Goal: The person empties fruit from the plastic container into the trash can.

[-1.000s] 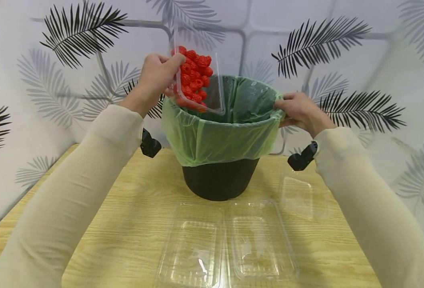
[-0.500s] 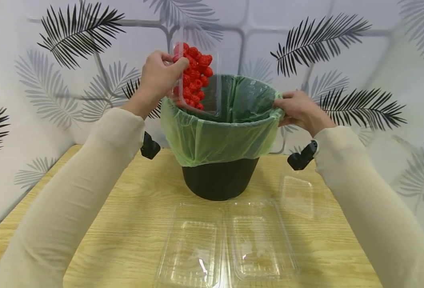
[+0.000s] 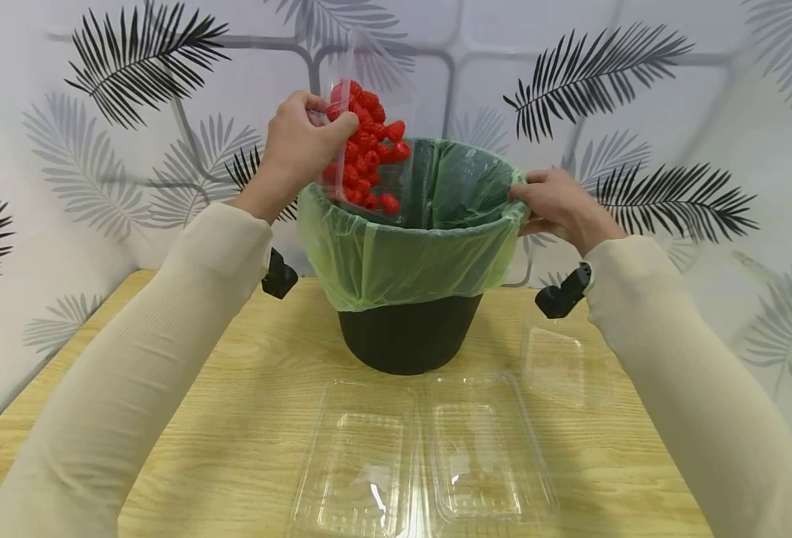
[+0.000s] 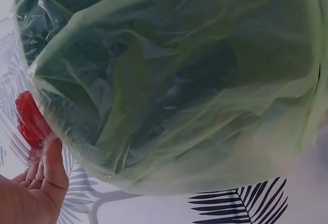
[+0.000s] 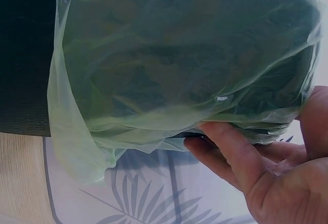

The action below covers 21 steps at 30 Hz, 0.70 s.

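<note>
My left hand (image 3: 302, 142) grips a clear plastic container, tilted steeply at the left rim of the bin. Red raspberries (image 3: 362, 149) fill it, and a few at its right side are tumbling loose over the bin's mouth. In the left wrist view some red berries (image 4: 32, 119) show beside the hand (image 4: 43, 183). A black bin (image 3: 409, 336) stands upright, lined with a green plastic bag (image 3: 429, 261) folded over its rim. At the right rim my right hand (image 3: 557, 205) pinches the bag and rim; the right wrist view shows its fingers (image 5: 238, 152) against the bag's outside.
Two clear plastic containers (image 3: 359, 456) lie side by side on the wooden table (image 3: 234, 418) in front of the bin. Another clear container (image 3: 557, 366) lies to the right, under the right forearm. A leaf-patterned wall (image 3: 490, 82) rises close behind.
My left hand has turned the container further toward the bin's mouth. The raspberries, bunched together before, have started to slide out to the right. The right hand stays at the rim.
</note>
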{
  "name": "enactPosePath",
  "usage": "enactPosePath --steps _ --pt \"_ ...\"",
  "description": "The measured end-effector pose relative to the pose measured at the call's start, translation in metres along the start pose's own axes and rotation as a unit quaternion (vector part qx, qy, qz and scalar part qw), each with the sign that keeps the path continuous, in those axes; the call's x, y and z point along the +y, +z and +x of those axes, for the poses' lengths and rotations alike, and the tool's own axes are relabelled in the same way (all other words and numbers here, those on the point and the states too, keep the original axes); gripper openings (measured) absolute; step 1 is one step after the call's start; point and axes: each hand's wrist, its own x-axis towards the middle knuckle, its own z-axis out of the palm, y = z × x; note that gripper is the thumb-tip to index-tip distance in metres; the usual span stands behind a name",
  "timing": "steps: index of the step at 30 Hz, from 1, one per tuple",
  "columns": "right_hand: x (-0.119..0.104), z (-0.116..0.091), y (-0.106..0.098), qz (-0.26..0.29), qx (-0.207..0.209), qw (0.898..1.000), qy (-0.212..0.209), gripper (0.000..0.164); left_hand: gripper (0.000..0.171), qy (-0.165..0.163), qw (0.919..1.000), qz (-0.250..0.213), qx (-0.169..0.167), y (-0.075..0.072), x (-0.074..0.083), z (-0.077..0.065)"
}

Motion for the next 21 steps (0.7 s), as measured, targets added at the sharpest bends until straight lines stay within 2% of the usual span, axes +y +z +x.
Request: enactPosePath --steps 3,6,10,13,21 --pt "0.0 -0.0001 0.0008 -0.001 0.0 1.0 0.001 0.021 0.053 0.005 0.9999 0.013 0.001 0.0002 -0.0007 0.0" --pt "0.0001 0.0 0.0013 0.0 0.0 1.0 0.003 0.023 0.054 0.017 0.9997 0.02 -0.001 0.0012 -0.0013 -0.0006" --pt "-0.0003 -0.0001 0.0005 0.002 -0.006 1.0 0.006 0.045 0.054 0.044 0.9987 0.028 -0.001 0.0036 -0.0023 -0.0023" --pt "0.0001 -0.0003 0.0001 -0.001 -0.006 1.0 0.005 0.05 0.052 0.06 0.9978 0.027 0.002 0.0053 -0.0033 -0.0028" --pt "0.0008 -0.001 -0.001 -0.004 0.001 1.0 0.0 0.042 0.052 0.086 0.9959 0.029 0.006 0.0061 -0.0014 -0.0017"
